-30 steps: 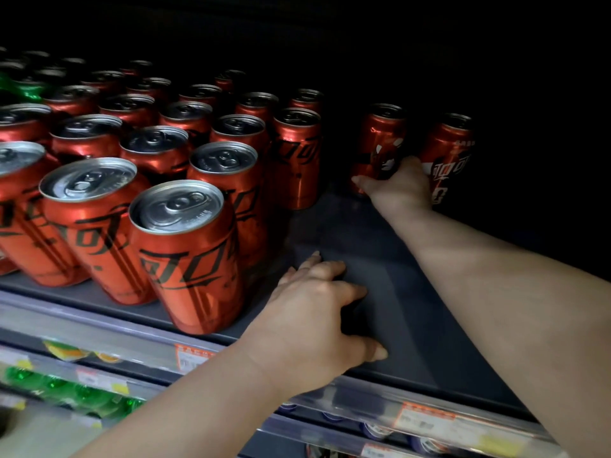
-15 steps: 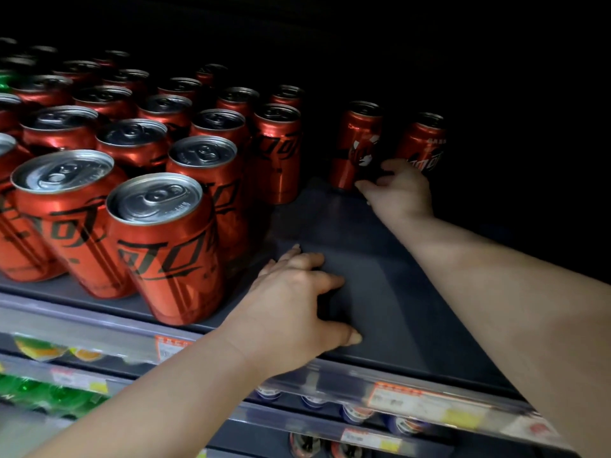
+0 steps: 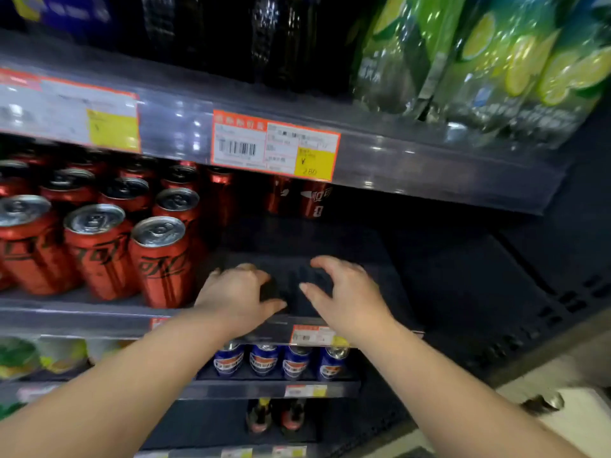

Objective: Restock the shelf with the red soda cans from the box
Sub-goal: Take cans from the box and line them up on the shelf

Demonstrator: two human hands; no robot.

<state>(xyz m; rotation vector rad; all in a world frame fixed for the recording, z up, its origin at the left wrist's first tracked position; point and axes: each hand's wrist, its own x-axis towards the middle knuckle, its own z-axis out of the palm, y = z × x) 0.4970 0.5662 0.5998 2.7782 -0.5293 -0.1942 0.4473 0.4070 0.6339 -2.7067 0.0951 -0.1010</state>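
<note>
Several red soda cans stand in rows on the left part of the dark shelf. Two more red cans stand apart at the back of the bare right part. My left hand rests near the shelf's front edge, fingers curled down on the surface, holding nothing. My right hand hovers beside it with fingers loosely spread and empty. The box is not in view.
A price rail with an orange and yellow tag runs above the cans. Green bottles and dark bottles stand on the shelf above. Blue cans sit one shelf lower. The shelf's dark side wall is at the right.
My right hand let go of the back can and pulled forward next to my left hand. The view drew back and tilted up, showing the upper and lower shelves.
</note>
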